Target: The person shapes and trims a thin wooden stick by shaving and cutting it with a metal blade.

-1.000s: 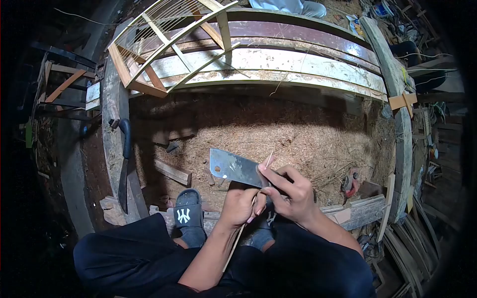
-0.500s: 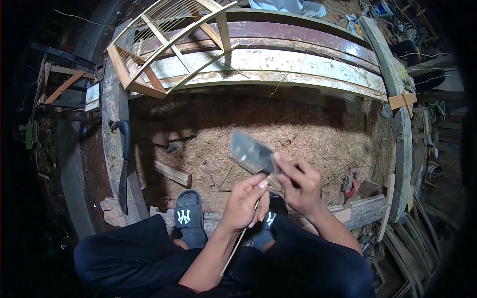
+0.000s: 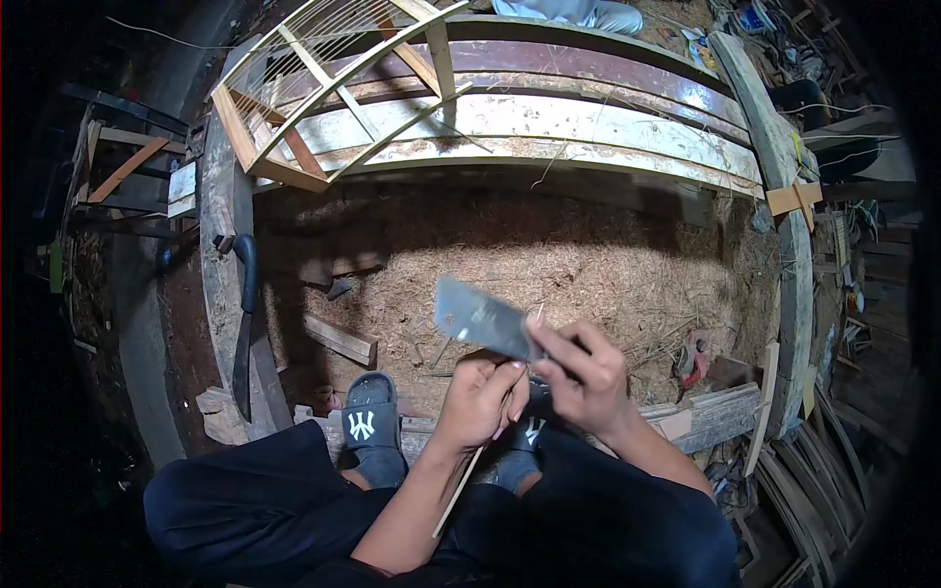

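My left hand (image 3: 480, 400) is closed around a thin bamboo strip (image 3: 458, 495). The strip slants from beside my forearm up through the fingers, and its tip shows above the blade. In my right hand (image 3: 585, 377) is a broad, flat knife blade (image 3: 480, 316), pinched at its right end; any handle is hidden by the fingers. The blade points up and left, just above my left hand. It lies across the strip near its upper end; whether its edge touches the strip I cannot tell.
A slatted wooden frame (image 3: 338, 93) rests on the white plank bench (image 3: 588, 125) ahead. A dark-handled machete (image 3: 245, 323) lies on the left beam. Shavings (image 3: 598, 274), a wood block (image 3: 340, 340) and a red tool (image 3: 693, 361) are on the ground. Another person's legs show at the top.
The knife blade and my right hand have moved a little left and down, toward my left hand. The strip's tip now shows above the blade. My left hand has barely moved.
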Demonstrator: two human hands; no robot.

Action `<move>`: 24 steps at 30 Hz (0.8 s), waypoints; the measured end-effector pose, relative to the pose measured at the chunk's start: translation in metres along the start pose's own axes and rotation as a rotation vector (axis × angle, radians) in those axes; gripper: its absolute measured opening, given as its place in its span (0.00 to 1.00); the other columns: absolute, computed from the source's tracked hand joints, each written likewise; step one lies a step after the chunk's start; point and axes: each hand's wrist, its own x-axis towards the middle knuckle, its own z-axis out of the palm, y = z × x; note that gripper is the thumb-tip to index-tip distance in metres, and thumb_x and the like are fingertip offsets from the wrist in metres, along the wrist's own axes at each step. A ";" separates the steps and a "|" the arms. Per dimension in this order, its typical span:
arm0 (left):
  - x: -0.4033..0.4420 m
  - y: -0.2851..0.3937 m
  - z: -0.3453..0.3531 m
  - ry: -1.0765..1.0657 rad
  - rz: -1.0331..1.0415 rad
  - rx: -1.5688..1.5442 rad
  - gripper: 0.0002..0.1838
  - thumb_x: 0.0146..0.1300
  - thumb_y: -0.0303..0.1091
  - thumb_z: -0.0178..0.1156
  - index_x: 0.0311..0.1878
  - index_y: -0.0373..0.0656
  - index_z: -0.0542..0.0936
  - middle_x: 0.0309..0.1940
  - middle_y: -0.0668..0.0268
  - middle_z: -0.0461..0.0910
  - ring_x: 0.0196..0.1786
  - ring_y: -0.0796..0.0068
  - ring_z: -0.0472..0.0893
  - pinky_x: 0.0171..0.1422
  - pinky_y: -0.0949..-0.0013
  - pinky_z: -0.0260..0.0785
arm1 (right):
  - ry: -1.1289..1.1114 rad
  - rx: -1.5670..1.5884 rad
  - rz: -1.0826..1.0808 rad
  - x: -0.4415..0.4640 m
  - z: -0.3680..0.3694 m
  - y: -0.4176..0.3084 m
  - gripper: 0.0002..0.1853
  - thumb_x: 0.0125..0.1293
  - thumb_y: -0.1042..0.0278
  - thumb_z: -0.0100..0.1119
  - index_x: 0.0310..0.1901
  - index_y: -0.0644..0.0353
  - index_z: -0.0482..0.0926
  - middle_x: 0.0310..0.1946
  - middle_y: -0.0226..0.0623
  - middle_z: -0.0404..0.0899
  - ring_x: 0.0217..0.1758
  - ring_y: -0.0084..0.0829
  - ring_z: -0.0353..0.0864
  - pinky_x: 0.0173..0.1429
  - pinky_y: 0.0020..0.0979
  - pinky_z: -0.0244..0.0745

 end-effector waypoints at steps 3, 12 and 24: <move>0.000 -0.003 0.003 0.083 -0.059 -0.007 0.17 0.79 0.35 0.51 0.32 0.38 0.79 0.16 0.69 0.74 0.13 0.84 0.66 0.18 0.77 0.54 | -0.032 0.018 -0.068 -0.002 0.000 -0.002 0.26 0.60 0.69 0.72 0.63 0.50 0.84 0.30 0.39 0.78 0.25 0.33 0.79 0.29 0.35 0.76; 0.004 -0.006 0.004 -0.012 0.125 -0.080 0.14 0.77 0.28 0.50 0.33 0.37 0.77 0.15 0.69 0.71 0.15 0.82 0.66 0.21 0.75 0.56 | -0.009 -0.028 -0.027 0.004 -0.002 -0.001 0.27 0.60 0.67 0.73 0.63 0.50 0.83 0.30 0.39 0.78 0.25 0.33 0.80 0.27 0.34 0.76; 0.002 -0.004 0.005 0.030 0.072 -0.049 0.16 0.78 0.31 0.52 0.31 0.38 0.78 0.15 0.70 0.71 0.15 0.84 0.65 0.20 0.77 0.54 | 0.000 -0.025 -0.007 0.000 -0.004 0.001 0.26 0.59 0.69 0.73 0.62 0.50 0.84 0.30 0.39 0.78 0.25 0.33 0.80 0.28 0.33 0.76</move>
